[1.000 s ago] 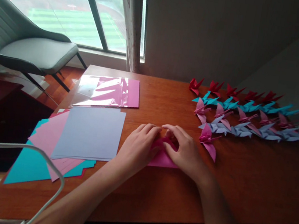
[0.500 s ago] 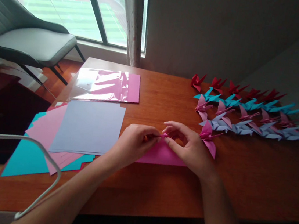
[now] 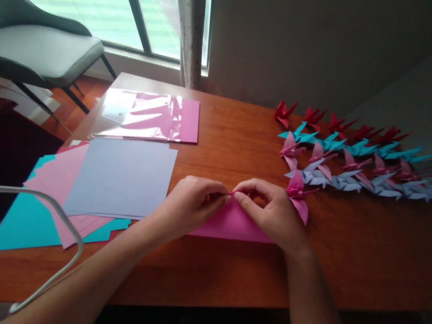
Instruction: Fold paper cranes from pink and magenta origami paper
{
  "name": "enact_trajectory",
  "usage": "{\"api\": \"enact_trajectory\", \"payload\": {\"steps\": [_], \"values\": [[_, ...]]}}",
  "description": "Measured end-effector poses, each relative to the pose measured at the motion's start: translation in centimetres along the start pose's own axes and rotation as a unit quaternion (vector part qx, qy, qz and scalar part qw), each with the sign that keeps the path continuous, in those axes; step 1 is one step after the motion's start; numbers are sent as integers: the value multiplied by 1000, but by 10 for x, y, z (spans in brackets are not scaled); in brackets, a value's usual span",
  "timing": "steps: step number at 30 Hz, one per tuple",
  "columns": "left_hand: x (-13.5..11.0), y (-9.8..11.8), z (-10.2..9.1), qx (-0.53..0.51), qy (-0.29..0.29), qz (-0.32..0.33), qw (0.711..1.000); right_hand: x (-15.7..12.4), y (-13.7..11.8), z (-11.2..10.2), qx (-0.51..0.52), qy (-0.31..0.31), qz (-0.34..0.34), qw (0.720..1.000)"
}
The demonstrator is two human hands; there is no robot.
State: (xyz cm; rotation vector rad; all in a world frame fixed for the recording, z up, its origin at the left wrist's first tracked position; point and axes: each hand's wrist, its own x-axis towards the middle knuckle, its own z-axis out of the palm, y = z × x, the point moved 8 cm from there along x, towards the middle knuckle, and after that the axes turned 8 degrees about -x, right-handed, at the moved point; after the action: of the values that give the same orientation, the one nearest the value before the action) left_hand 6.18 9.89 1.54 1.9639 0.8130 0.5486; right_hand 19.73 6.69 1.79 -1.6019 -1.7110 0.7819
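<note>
No lettering or number is legible, including on the plastic packet (image 3: 148,115) near the desk's (image 3: 208,276) far-left corner.

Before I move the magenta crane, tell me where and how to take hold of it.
On the magenta crane, pinch the near wing, probably from the near right: it splays that way, away from the lavender cranes behind.

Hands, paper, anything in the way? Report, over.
Left hand, right hand pinching magenta paper at far side. Near edge straight. No obstruction seen; magenta crane close by right hand.
</note>
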Motion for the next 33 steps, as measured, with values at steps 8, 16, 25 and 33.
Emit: {"api": "enact_trajectory", "payload": {"steps": [8, 16, 25, 33], "values": [[0, -1, 2, -15, -18, -13, 1000, -1, 2, 0, 0, 2, 14, 1000], [-2, -2, 4, -44, -29, -33, 998, -1, 2, 0, 1, -1, 12, 1000], [-1, -2, -1, -64, -16, -34, 997, -3, 6, -1, 53, -6, 23, 998], [-2, -8, -2, -112, -18, -58, 992, -4, 7, -1, 48, -14, 17, 999]]}}
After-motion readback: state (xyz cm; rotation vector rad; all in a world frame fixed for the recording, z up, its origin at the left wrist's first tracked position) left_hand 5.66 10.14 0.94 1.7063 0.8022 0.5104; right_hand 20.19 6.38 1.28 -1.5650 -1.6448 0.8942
